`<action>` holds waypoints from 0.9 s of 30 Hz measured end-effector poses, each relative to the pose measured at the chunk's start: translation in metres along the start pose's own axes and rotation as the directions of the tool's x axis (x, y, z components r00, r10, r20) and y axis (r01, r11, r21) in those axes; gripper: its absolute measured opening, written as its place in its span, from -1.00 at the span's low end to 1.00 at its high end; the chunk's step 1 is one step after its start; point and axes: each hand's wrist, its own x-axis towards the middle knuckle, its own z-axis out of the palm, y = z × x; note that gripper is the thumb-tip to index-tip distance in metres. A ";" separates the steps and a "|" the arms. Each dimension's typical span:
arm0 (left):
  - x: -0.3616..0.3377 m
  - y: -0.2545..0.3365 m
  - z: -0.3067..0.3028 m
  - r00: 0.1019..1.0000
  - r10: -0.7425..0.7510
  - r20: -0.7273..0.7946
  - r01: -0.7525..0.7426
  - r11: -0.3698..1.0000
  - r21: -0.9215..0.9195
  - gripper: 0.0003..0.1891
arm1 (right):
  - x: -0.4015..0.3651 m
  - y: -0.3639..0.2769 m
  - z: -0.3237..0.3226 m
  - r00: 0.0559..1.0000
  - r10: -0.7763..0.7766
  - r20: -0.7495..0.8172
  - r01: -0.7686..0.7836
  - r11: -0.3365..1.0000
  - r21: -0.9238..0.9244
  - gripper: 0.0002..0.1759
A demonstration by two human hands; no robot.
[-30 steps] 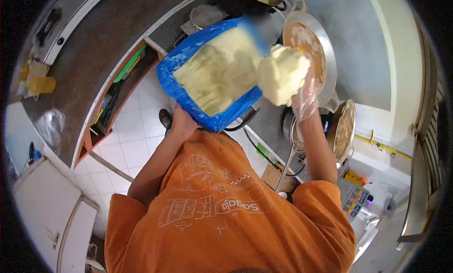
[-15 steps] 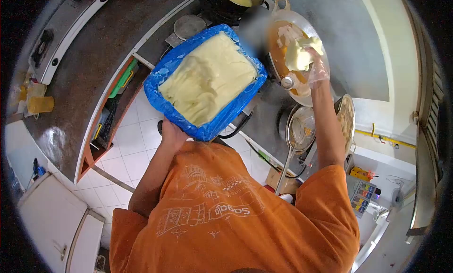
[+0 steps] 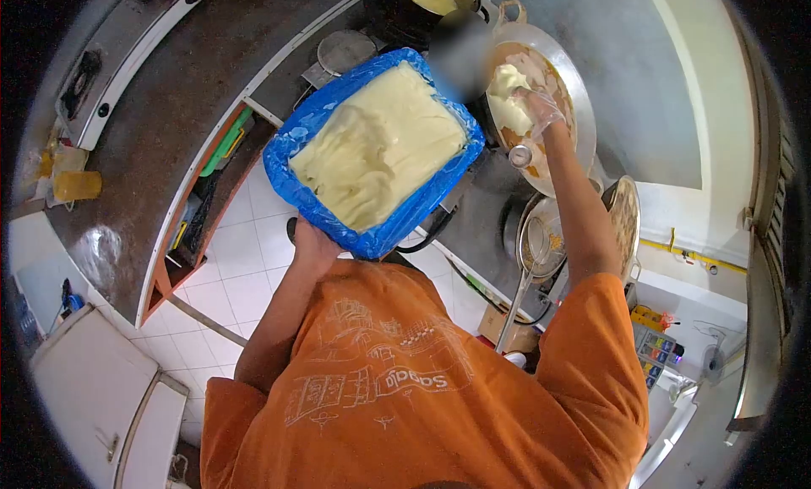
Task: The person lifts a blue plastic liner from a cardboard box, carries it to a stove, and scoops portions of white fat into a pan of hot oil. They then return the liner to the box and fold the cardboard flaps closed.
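Note:
My left hand [image 3: 314,242] grips the near side of a box lined with a blue plastic bag [image 3: 285,189], its fingers hidden under the edge. Inside lies a big slab of pale yellow, butter-like fat [image 3: 397,121], its surface scooped and ridged on one side. In a clear plastic glove, my right hand [image 3: 543,113] is closed on a soft lump of the same fat [image 3: 508,107]. That lump is over a wide metal pan [image 3: 585,100] holding orange-brown liquid and pale pieces. A small metal cup or can [image 3: 520,156] is by the pan's near edge.
Behind the box stands a dark pot [image 3: 382,16] with yellow contents. A long-handled strainer [image 3: 538,240] rests over a pot near my right forearm, beside a large round lid or pan [image 3: 625,218]. A dark counter [image 3: 169,92] runs along the left. A blurred patch covers the pan's left side.
My right hand has moved left and slightly up over the pan with the lump of fat. The box stays in my left hand, shifted slightly in view.

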 end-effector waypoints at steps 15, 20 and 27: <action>0.001 -0.001 0.000 0.997 0.025 0.079 -0.026 1.000 0.009 -0.31 | -0.020 -0.004 -0.029 0.824 -0.552 -0.129 0.567 0.803 0.181 -0.63; -0.001 -0.001 0.003 0.999 0.018 0.033 -0.018 1.000 0.012 -0.33 | -0.142 -0.077 0.043 0.915 -0.383 0.129 0.186 0.683 0.706 -0.63; -0.016 0.010 0.023 0.999 -0.043 -0.015 0.044 0.998 0.045 -0.26 | -0.145 -0.111 0.145 0.837 -0.506 0.211 0.410 0.833 0.372 -0.50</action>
